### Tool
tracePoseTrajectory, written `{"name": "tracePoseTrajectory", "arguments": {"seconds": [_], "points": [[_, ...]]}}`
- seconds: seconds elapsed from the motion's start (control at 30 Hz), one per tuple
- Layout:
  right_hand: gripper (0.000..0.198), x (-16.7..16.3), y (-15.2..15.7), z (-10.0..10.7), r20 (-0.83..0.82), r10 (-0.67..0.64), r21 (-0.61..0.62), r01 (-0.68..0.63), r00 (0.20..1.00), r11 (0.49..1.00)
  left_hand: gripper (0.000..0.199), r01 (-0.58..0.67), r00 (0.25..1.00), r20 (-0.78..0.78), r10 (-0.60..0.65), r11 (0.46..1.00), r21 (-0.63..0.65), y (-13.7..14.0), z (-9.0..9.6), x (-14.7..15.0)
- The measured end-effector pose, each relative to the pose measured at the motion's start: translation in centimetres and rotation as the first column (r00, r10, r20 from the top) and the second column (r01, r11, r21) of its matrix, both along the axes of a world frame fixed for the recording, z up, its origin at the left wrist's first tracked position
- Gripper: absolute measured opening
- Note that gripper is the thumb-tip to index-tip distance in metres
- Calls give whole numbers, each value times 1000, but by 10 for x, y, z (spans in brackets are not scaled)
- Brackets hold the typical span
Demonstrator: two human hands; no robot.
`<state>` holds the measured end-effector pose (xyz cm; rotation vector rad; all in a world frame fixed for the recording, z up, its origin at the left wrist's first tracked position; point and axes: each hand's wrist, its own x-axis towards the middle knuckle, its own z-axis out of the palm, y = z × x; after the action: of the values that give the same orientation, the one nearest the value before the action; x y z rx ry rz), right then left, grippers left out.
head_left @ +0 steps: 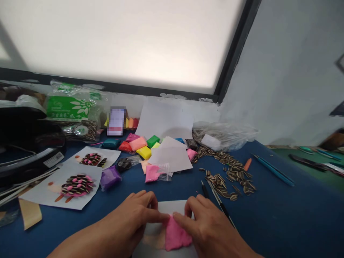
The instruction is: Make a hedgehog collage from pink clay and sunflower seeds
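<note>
A flattened piece of pink modelling clay [176, 235] lies on a white sheet of paper [172, 205] at the table's near edge. Beside it on the left, a beige clay shape [156, 239] is pressed onto the same sheet, partly hidden. My left hand [137, 214] has its fingers curled, and a fingertip presses the top left edge of the pink clay. From the other side, my right hand [206, 223] is curled too, its fingertip on the clay's upper edge. The two fingertips nearly meet. Both palms face down and hide some of the sheet.
Two paper hedgehog pictures [80, 207] with seeds and clay lie to the left. Coloured clay packets [137, 144] stand behind. Sunflower seeds [220, 182], a black pen [205, 190] and a blue tool [274, 170] are at right. A bag of seeds [76, 111] is at back left.
</note>
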<state>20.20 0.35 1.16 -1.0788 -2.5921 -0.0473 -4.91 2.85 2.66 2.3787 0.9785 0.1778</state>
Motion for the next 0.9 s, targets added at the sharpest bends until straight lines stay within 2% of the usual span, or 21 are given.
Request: {"name": "tracePoseTrajectory", "arguments": {"seconds": [0.13, 0.23, 0.33, 0.47, 0.57, 0.67, 0.77, 0.9], "points": [[16, 1, 3, -5, 67, -30, -106, 37, 997, 994, 65, -9, 999, 54, 10, 1000, -19, -1, 0, -1], [16, 0, 4, -13, 108, -28, -111, 40, 994, 993, 66, 3, 1000, -2, -3, 1000, -30, -1, 3, 3], [16, -2, 3, -15, 77, -24, -80, 31, 997, 996, 63, 2, 998, -62, -4, 999, -34, 0, 5, 8], [14, -2, 0, -3, 61, -18, -104, 24, 998, 994, 64, -20, 1000, -11, 20, 997, -77, 1, 0, 2], [27, -3, -2, 8, 94, 6, -140, 8, 996, 990, 66, -58, 993, 94, 73, 987, -147, 1, -10, -8], [28, -3, -4, 12, 108, 29, -157, -12, 994, 988, 63, -72, 983, 153, 100, 981, -181, 1, -14, -12], [26, -4, -4, 7, 87, 29, -136, -17, 996, 991, 60, -68, 982, 163, 99, 980, -186, 2, -12, -11], [20, -4, -3, -2, 43, 63, -36, -62, 997, 997, 61, -57, 975, 199, 97, 979, -196, 3, -10, -10]]}}
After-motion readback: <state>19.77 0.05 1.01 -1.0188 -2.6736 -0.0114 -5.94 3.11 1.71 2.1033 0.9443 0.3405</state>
